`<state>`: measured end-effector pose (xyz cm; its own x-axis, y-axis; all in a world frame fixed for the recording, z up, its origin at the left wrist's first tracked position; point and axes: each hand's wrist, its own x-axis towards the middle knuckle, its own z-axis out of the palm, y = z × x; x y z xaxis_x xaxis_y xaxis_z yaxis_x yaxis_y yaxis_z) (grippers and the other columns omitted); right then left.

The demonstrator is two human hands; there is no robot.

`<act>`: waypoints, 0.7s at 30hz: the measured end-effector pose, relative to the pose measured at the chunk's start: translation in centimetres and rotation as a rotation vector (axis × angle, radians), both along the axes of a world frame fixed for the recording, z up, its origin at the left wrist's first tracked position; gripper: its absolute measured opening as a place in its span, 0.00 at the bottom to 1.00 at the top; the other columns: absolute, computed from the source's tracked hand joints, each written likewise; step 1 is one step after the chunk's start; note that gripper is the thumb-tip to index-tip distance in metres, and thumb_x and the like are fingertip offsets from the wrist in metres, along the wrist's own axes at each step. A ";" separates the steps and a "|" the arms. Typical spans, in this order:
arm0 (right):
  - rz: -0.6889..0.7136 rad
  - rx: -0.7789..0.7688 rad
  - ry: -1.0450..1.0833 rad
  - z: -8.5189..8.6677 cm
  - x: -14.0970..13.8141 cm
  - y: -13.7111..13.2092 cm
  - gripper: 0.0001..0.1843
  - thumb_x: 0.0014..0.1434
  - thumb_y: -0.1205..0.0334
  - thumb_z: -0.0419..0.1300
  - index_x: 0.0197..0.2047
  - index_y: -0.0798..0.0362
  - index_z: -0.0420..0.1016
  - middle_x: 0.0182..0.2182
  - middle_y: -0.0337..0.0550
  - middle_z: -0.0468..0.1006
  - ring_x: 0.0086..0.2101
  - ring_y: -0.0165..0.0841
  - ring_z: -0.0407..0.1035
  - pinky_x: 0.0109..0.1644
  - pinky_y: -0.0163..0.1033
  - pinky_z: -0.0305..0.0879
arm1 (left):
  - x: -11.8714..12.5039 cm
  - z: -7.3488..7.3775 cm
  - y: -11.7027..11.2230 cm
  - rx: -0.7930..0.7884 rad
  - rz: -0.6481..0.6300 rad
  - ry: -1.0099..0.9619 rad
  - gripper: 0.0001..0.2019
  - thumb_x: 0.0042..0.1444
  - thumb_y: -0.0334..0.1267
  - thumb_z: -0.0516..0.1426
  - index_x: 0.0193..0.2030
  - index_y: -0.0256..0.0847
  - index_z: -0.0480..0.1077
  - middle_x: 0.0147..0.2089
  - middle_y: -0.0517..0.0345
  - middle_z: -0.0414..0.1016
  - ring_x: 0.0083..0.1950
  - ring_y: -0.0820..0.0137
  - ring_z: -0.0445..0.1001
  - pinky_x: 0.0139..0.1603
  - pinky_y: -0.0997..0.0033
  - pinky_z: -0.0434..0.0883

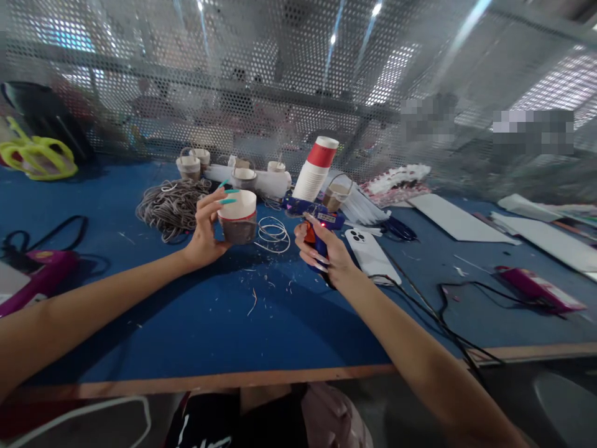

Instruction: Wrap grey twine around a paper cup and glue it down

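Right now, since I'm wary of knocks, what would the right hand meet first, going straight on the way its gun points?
Led by its gun, the right hand would probably meet the cup in the left hand first; depth is unclear, so it might pass behind.

Grey perforated screen (280, 74) standing behind a wide blue tabletop (303, 330) with a brown front edge (280, 378); a horizontal rail (140, 68) crosses it, and white light streaks (471, 22) and a bright striped patch (550, 87) show at upper right

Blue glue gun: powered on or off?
Apparently on: a red light glows on the glue gun in the right hand.
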<state>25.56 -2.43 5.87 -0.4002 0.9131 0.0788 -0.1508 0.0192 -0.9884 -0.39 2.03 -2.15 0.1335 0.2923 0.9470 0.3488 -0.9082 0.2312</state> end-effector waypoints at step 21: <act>0.024 0.040 -0.083 0.1 -0.4 -0.6 0.32 0.45 0.27 0.64 0.25 0.48 0.62 0.19 0.28 0.63 0.13 0.19 0.43 0.14 0.32 0.44 | -0.3 -1.2 0.6 -0.443 -0.091 -0.305 0.44 0.47 0.75 0.56 0.65 0.60 0.45 0.62 0.53 0.64 0.65 0.58 0.70 0.65 0.52 0.71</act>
